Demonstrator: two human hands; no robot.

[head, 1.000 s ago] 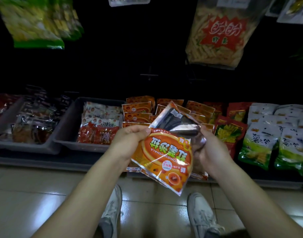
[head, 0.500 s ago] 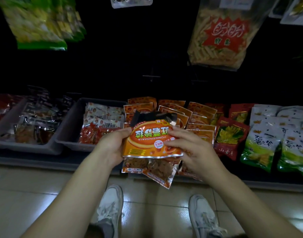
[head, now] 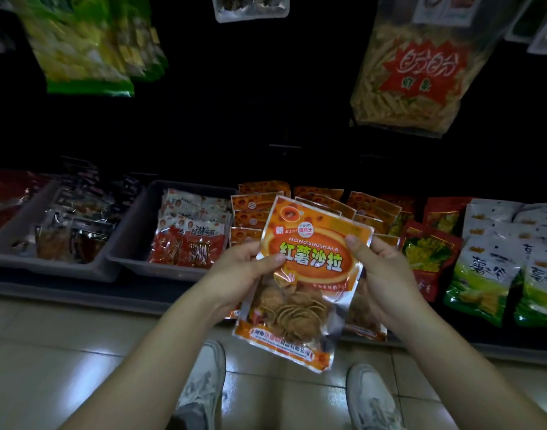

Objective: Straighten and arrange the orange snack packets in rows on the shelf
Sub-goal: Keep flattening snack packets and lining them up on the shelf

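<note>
Dim shelf | orange packet upright | left hand, right hand: fingers grip its side edges

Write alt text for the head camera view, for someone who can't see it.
The left hand and right hand hold an orange snack packet upright by its sides, label facing the camera, over a low shelf. Behind it lie rows of matching orange packets, with grey bins to the left and green-and-white bags to the right.

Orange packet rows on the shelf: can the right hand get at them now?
Probably not yet: right hand and left hand both grip the held packet, which fronts the rows. Nothing else blocks.
</note>
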